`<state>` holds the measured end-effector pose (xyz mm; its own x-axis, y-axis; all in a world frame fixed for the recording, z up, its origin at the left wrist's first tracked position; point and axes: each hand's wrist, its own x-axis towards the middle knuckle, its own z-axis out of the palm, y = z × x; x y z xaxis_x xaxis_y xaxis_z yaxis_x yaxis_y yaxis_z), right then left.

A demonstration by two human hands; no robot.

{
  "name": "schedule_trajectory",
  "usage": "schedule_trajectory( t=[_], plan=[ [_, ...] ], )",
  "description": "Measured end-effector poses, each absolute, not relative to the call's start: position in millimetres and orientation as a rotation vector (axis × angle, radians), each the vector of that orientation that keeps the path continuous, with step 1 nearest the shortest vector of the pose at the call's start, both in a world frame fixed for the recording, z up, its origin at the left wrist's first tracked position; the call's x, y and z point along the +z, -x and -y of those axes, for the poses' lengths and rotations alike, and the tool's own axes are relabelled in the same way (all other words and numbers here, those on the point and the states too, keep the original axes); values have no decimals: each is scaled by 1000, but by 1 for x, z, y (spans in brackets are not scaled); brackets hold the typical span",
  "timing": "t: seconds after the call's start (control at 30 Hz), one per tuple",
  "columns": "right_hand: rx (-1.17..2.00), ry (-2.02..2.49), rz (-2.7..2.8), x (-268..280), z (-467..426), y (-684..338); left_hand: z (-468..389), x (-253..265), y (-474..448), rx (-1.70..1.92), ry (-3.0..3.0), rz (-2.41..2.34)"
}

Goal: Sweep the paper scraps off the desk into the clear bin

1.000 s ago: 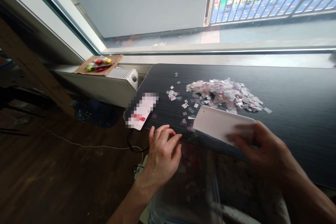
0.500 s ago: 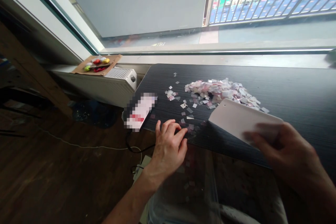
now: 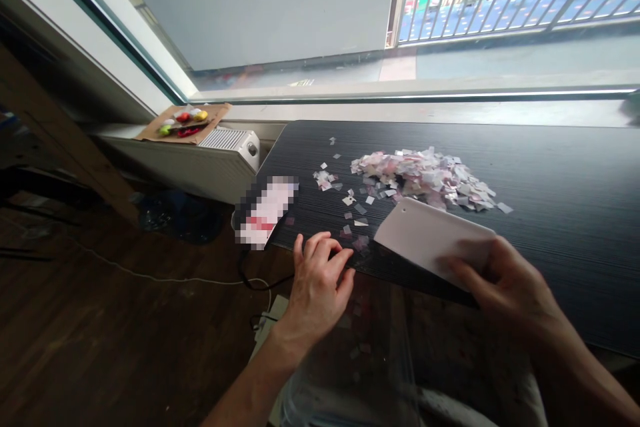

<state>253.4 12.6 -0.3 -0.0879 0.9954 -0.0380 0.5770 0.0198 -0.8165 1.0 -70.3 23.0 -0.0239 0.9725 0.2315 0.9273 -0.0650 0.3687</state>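
Observation:
My right hand (image 3: 510, 273) grips a flat white plastic scraper (image 3: 430, 237), which has rounded corners and a small hole at one of them. The scraper is tilted over the black tabletop (image 3: 565, 213), just on the near side of a pile of small white and pinkish paper squares (image 3: 420, 173). At the table's front edge my left hand (image 3: 323, 277) is palm down with its fingers bent and apart, holding nothing. A few loose squares (image 3: 360, 243) lie close to its fingertips. Beneath the edge, a clear plastic bin (image 3: 350, 360) shows some squares in it.
A blurred-out phone-like object (image 3: 267, 212) lies at the table's left corner. Toy-like coloured pieces rest on cardboard (image 3: 217, 117) over a white radiator (image 3: 230, 160). A cable (image 3: 190, 281) crosses the floor. The window stands behind the table.
My right hand has brought the scraper left and slightly nearer to me, along the front of the pile. My left hand has hardly moved.

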Motion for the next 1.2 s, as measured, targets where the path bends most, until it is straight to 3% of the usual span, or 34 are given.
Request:
schedule_trajectory(
  t=[0.17,0.8,0.97,1.2],
  plan=[
    [1087,1531,1712,3,-3,-248,67,24,-7,691,-2094,-2080],
    [940,1777,1483,10,27,-255,62,25,-5,676,-2102,-2117],
    [1072,1601,1512,12,44,-238,63,26,-5,656,-2104,-2116],
    [911,1615,1589,18,29,-232,63,26,-2,672,-2104,-2137]
  ],
)
